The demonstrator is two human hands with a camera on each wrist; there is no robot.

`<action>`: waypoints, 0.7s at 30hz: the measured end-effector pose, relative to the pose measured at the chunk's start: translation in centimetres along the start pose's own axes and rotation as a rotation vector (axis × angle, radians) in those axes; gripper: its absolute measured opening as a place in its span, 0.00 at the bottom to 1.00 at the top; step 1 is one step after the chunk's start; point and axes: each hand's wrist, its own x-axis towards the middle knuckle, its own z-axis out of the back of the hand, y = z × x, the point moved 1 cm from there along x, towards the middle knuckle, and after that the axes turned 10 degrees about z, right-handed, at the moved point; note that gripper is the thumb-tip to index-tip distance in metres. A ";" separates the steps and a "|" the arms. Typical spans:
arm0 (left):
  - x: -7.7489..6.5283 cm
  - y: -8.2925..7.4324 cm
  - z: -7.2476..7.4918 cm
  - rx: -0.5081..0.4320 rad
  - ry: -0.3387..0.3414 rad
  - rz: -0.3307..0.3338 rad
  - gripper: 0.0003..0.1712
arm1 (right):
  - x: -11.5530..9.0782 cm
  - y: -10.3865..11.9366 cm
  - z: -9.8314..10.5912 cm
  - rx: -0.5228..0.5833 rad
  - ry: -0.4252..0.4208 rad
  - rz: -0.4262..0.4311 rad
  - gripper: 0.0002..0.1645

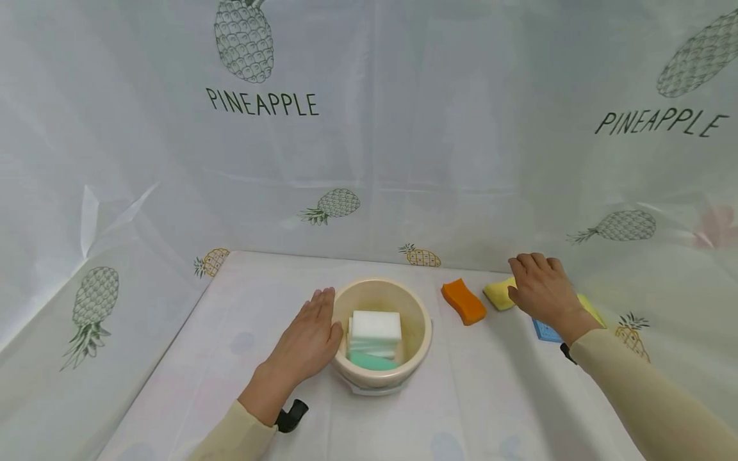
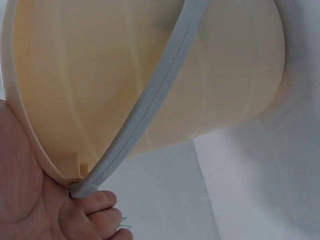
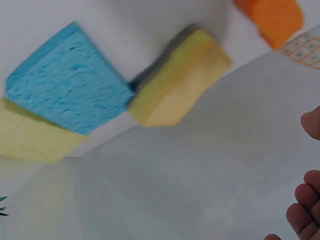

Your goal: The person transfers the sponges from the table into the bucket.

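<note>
A cream bucket (image 1: 383, 380) stands on the table with a white sponge (image 1: 376, 324) and a green sponge (image 1: 372, 362) inside. My left hand (image 1: 311, 336) rests along the bucket's left rim, fingers fairly straight. In the left wrist view the bucket's grey handle (image 2: 145, 110) hangs down beside that hand. Above the sponges on the right hovers my right hand (image 1: 544, 289), fingers loosely bent, holding nothing. Under and around it lie a yellow sponge (image 1: 499, 294) with a dark scouring side, a blue sponge (image 3: 70, 80) and a pale yellow sponge (image 3: 35, 135).
An orange sponge (image 1: 464, 302) lies between the bucket and the yellow sponge. White sheeting (image 1: 450, 160) printed with pineapples rises behind the table (image 1: 392, 429) and along both sides.
</note>
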 end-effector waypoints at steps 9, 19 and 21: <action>0.0 0.1 0.1 0.001 0.009 0.005 0.39 | -2.3 -3.3 -2.8 -0.026 0.153 -0.029 0.37; -0.2 -0.1 0.4 0.044 0.013 0.010 0.39 | -2.9 -4.0 -5.5 -0.056 0.272 0.039 0.35; -0.2 -0.1 0.5 0.045 0.012 0.014 0.39 | -2.7 -4.0 -6.1 -0.054 0.264 0.050 0.32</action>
